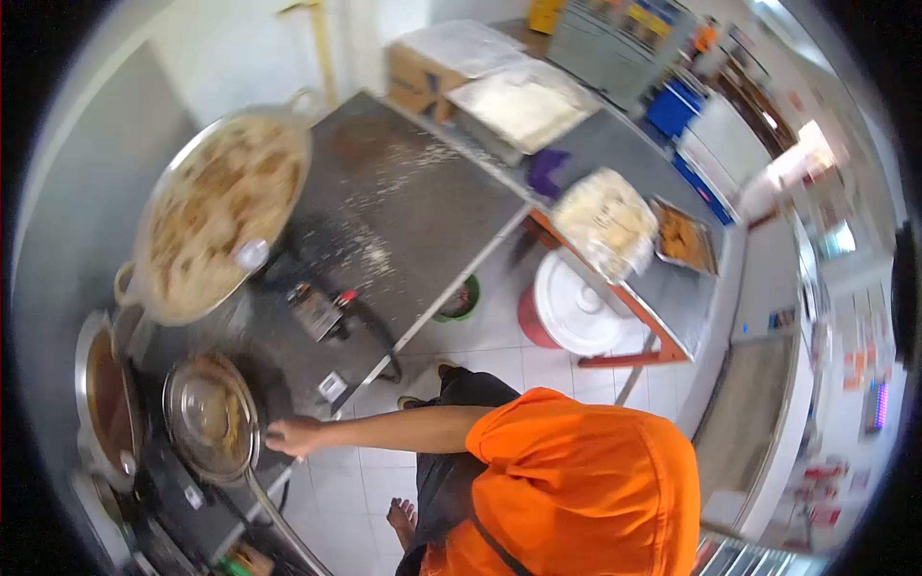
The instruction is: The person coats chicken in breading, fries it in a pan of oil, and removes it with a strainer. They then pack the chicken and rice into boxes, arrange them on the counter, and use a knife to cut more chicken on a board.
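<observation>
My right hand reaches out beside the rim of a round metal strainer with a long handle. Its fingers look bunched together, and I cannot make out anything between them. Some yellowish bits lie in the strainer. The handle runs down out of the frame's lower edge. My left hand is out of view. Above the strainer stands a large pan full of foamy, bubbling frying food, with a shiny round metal piece at its edge. A smaller pot of brownish liquid stands left of the strainer.
A black control box with a cable sits on the dark worktop, which is dusted with pale crumbs. Beyond are a tray of white powder, a plastic-wrapped pale batch, a tray of fried pieces and a white-lidded bucket.
</observation>
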A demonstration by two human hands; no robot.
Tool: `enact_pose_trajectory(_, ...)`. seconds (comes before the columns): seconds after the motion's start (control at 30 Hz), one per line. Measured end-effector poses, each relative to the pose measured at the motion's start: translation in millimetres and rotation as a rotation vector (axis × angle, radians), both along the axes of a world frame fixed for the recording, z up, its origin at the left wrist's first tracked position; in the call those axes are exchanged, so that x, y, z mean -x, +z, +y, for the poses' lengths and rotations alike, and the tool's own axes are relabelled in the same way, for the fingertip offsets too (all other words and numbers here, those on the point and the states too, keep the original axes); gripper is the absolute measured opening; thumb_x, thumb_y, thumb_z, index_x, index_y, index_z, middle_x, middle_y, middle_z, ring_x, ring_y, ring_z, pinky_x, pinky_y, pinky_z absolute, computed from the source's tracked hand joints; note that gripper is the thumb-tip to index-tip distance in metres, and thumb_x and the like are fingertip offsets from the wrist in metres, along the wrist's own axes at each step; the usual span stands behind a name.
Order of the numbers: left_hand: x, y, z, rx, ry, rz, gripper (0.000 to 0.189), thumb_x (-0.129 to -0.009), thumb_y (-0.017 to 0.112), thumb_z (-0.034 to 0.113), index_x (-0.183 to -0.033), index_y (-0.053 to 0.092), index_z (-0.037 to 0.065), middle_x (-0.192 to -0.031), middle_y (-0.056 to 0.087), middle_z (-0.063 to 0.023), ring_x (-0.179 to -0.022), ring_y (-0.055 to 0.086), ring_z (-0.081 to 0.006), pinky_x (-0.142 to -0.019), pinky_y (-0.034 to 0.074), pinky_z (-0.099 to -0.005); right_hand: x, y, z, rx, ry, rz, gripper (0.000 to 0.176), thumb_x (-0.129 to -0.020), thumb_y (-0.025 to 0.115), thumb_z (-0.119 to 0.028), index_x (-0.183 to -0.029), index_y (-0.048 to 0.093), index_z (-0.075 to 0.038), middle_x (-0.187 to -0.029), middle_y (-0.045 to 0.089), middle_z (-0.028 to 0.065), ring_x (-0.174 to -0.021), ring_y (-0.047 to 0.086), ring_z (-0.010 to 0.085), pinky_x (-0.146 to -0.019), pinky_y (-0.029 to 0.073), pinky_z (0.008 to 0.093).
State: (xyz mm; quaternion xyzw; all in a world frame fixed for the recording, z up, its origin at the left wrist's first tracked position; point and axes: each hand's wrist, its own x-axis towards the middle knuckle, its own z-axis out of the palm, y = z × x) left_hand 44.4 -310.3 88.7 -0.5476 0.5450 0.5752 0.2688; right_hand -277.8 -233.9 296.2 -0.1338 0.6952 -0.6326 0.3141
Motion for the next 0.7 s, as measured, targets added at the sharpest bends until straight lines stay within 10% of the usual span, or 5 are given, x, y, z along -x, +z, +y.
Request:
enact_pose_trajectory(0.17,33.1,16.0,7.1,0.047,-0.123,-0.031,0.043,-0.091,0.05,0.034,-0.124,0.053,0.006,-0.115,0.06,-0.0112,-0.094,0.06,-0.026,-0.077,0.047,-0.0413,8.0,-70.3,138.5,-0.101,0.078,0.272,0.041,-0.095,0.051,-0.04,-0.103,0.062,-0.002,-0.083,0.064,0.0104,-0.073,0.061,0.0166,-0.068,0.05,0.0327)
enact_pose_trajectory(0.27,53.6,22.9,21.5,0.087,-0.209,-0.021,0.043,-0.092,0.049,0.032,-0.125,0.051,0.004,-0.119,0.058,-0.0126,-0.096,0.06,-0.0276,-0.078,0.048,-0.0424,-39.8,-53.6,316.9,0.017,-0.476,-0.265,0.027,-0.092,0.058,-0.027,-0.107,0.062,-0.004,-0.092,0.067,0.0087,-0.072,0.065,0.0132,-0.056,0.054,0.0291)
enact_pose_trajectory(0.47,71.7,36.7,111.2,0.175,-0.358,0.025,0.043,-0.094,0.049,0.027,-0.128,0.048,0.001,-0.125,0.054,-0.0153,-0.1,0.059,-0.0306,-0.081,0.05,-0.0446,-223.9,-160.6,732.5,0.37,-1.705,0.012,0.032,-0.09,0.053,-0.023,-0.106,0.058,0.004,-0.083,0.066,0.0122,-0.064,0.064,0.0188,-0.056,0.053,0.0303)
enact_pose_trajectory(0.53,67.4,42.0,154.9,0.21,-0.413,0.049,0.043,-0.094,0.049,0.025,-0.129,0.047,-0.001,-0.128,0.052,-0.0162,-0.102,0.059,-0.0317,-0.082,0.051,-0.0453,-266.6,-106.5,828.3,0.112,-2.108,-0.009,0.031,-0.088,0.056,-0.026,-0.099,0.058,0.003,-0.074,0.064,0.0116,-0.064,0.063,0.0206,-0.054,0.053,0.0297)
enact_pose_trajectory(0.7,31.3,38.6,260.0,0.287,-0.531,0.065,0.05,-0.088,0.052,0.04,-0.126,0.054,0.008,-0.106,0.065,-0.0115,-0.085,0.061,-0.0232,-0.07,0.044,-0.0403,-295.6,-124.5,1041.5,0.06,-2.426,-0.316,0.035,-0.087,0.06,-0.03,-0.099,0.057,0.003,-0.084,0.062,0.0127,-0.069,0.064,0.022,-0.053,0.054,0.0331)
